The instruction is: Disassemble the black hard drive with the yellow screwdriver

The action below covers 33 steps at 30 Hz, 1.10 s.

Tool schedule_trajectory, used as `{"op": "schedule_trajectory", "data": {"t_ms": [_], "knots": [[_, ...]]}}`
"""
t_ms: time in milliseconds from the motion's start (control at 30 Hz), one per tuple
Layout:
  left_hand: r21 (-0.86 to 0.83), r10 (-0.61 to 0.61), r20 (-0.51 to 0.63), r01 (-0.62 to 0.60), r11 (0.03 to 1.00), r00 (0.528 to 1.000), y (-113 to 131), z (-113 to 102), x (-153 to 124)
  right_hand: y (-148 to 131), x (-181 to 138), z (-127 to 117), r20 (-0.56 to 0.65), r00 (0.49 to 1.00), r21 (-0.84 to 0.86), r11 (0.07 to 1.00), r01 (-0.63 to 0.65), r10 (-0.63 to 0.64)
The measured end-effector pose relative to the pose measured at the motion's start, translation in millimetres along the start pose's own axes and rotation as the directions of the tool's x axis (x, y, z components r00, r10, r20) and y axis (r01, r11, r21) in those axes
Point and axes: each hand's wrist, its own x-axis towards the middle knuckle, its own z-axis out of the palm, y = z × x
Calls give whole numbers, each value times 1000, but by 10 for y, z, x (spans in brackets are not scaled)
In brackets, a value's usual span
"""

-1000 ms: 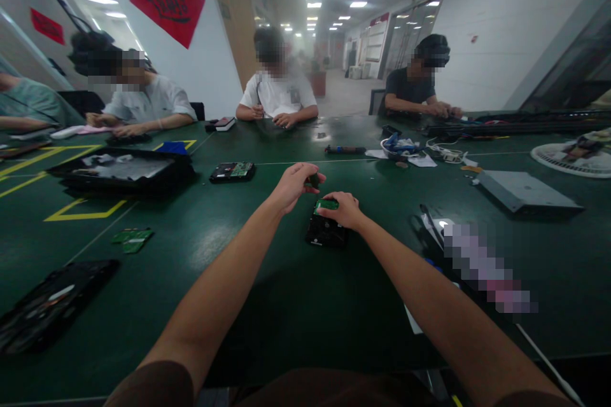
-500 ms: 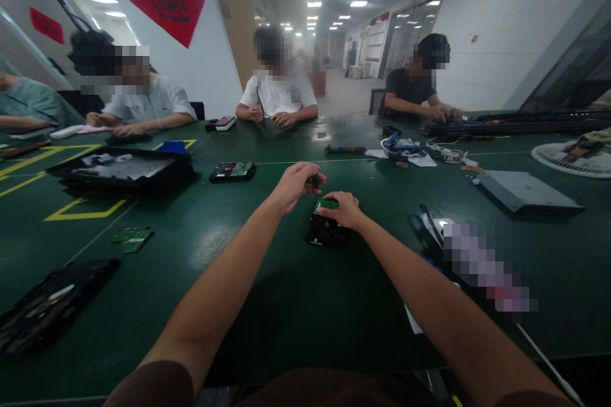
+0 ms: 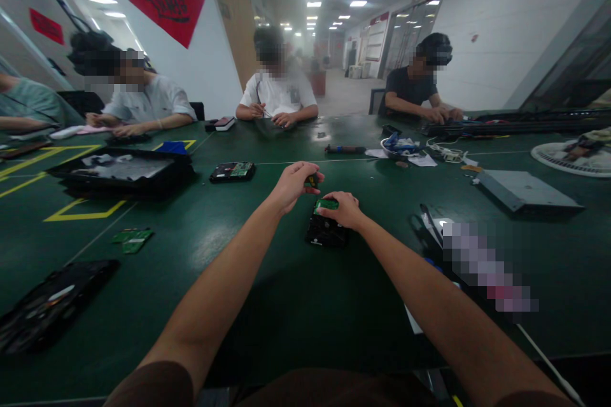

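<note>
Ahead of me on the green table lies a black hard drive (image 3: 326,232) with a green circuit board (image 3: 326,205) on its far end. My right hand (image 3: 344,208) is closed on the drive's right side, its fingers reaching over the board. Just beyond and left of it, my left hand (image 3: 296,187) is closed around a small dark and yellow handle, apparently a screwdriver (image 3: 312,180). Its tip cannot be made out. The left hand is slightly above the drive's far left corner.
Another drive (image 3: 232,172) and a black tray (image 3: 121,168) lie to the left. Nearer are loose green boards (image 3: 133,240) and a black casing (image 3: 55,305). On the right sit a grey metal box (image 3: 529,192) and a white basket with blue material (image 3: 401,145). Several people sit opposite.
My left hand has barely shifted, and the handle in it shows more yellow. My right hand and the drive stay in place. The person opposite has raised one hand a little.
</note>
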Motion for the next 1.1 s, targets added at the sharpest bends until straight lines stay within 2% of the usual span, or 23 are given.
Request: {"op": "schedule_trajectory", "data": {"t_ms": [100, 267, 467, 533, 733, 867, 967, 1100], "knots": [[-43, 3, -12, -4, 999, 1000, -15, -1, 9, 1, -1, 2, -1, 1000, 9, 1000, 1, -1], [74, 75, -34, -73, 995, 997, -5, -8, 13, -5, -9, -3, 2, 1000, 3, 1000, 3, -3], [-33, -14, -2, 14, 999, 1000, 8, 7, -4, -11, -4, -16, 2, 1000, 0, 1000, 0, 0], [-41, -10, -7, 10, 999, 1000, -5, 4, 7, -10, 3, -14, 3, 1000, 3, 1000, -2, 2], [104, 80, -26, -77, 992, 996, -15, -21, 28, 6, 15, 13, -1, 1000, 1, 1000, -1, 1], [3, 19, 26, -19, 1000, 999, 3, 2, -6, 25, 12, 30, -16, 1000, 3, 1000, 18, -18], [-35, 8, 5, -8, 999, 1000, 4, 13, -13, 27, 10, 28, -17, 1000, 6, 1000, 23, -23], [63, 77, -40, -74, 995, 996, 11, -2, 2, 10, 7, 12, -3, 1000, -2, 1000, 8, -8]]}}
